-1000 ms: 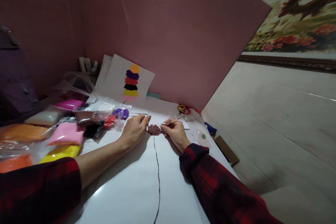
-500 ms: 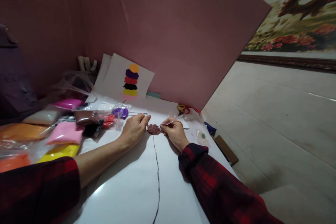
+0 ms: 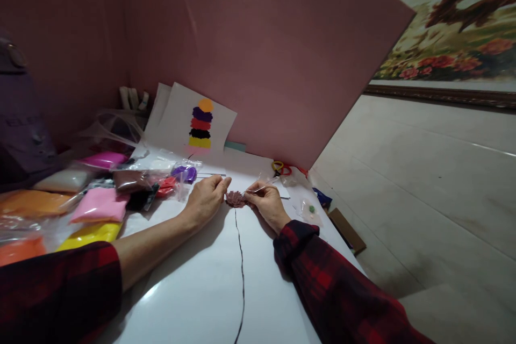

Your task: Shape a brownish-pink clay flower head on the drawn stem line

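A small mauve clay flower [image 3: 236, 199] lies on a white sheet [image 3: 209, 279] at the top of a thin black line [image 3: 242, 269]. My left hand [image 3: 206, 199] rests on the sheet just left of the flower, its fingers curled and its fingertips touching the flower's edge. My right hand [image 3: 266, 201] sits just right of the flower, pinched round a thin metal tool [image 3: 262, 188] whose tip meets the clay.
Bags of coloured clay [image 3: 100, 204] crowd the left side. A paper with stacked colour blobs [image 3: 200, 122] leans on a pink board [image 3: 262, 54]. Scissors [image 3: 282, 167] and small bags [image 3: 308, 208] lie at the right, near the table edge and a cardboard box [image 3: 347, 231].
Both hands stay at the flower; the right hand has shifted its tool slightly. Nothing else has moved.
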`<state>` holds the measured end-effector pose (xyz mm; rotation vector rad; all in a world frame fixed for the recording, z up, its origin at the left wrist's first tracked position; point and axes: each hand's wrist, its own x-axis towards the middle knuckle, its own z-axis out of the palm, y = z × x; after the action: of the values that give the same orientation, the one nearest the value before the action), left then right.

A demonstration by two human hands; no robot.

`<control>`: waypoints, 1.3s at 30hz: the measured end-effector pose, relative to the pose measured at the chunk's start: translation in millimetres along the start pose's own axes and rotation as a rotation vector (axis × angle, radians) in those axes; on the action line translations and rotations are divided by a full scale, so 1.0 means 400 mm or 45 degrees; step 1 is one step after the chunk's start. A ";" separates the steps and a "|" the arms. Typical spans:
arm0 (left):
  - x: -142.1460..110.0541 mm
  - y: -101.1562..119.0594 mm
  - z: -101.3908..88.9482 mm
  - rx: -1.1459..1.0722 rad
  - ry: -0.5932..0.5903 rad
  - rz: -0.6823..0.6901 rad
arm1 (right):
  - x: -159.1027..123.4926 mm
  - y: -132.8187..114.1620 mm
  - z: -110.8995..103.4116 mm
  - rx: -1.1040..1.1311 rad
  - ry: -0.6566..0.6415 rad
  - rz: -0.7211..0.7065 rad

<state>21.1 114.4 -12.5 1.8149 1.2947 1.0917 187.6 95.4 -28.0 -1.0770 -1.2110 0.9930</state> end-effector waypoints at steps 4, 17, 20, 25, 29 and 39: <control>0.000 0.001 0.000 -0.005 -0.003 -0.013 | 0.006 0.009 -0.005 -0.120 0.022 -0.071; 0.001 -0.003 0.001 0.020 0.014 -0.003 | 0.013 0.022 -0.007 -0.084 0.156 -0.061; 0.002 -0.006 0.002 0.031 0.023 0.005 | 0.013 0.021 -0.012 -0.031 0.178 -0.010; 0.001 -0.002 0.001 0.033 0.029 -0.011 | 0.014 0.015 -0.011 -0.005 0.130 0.041; 0.001 0.002 -0.001 0.003 0.032 -0.026 | 0.014 0.013 -0.006 0.057 0.132 0.052; 0.005 -0.004 0.004 0.016 0.039 -0.035 | 0.028 0.015 0.001 0.082 0.124 0.049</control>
<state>22.1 116.8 -14.2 1.7912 1.3432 1.1028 188.3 107.6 -31.6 -1.0888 -1.0763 0.9917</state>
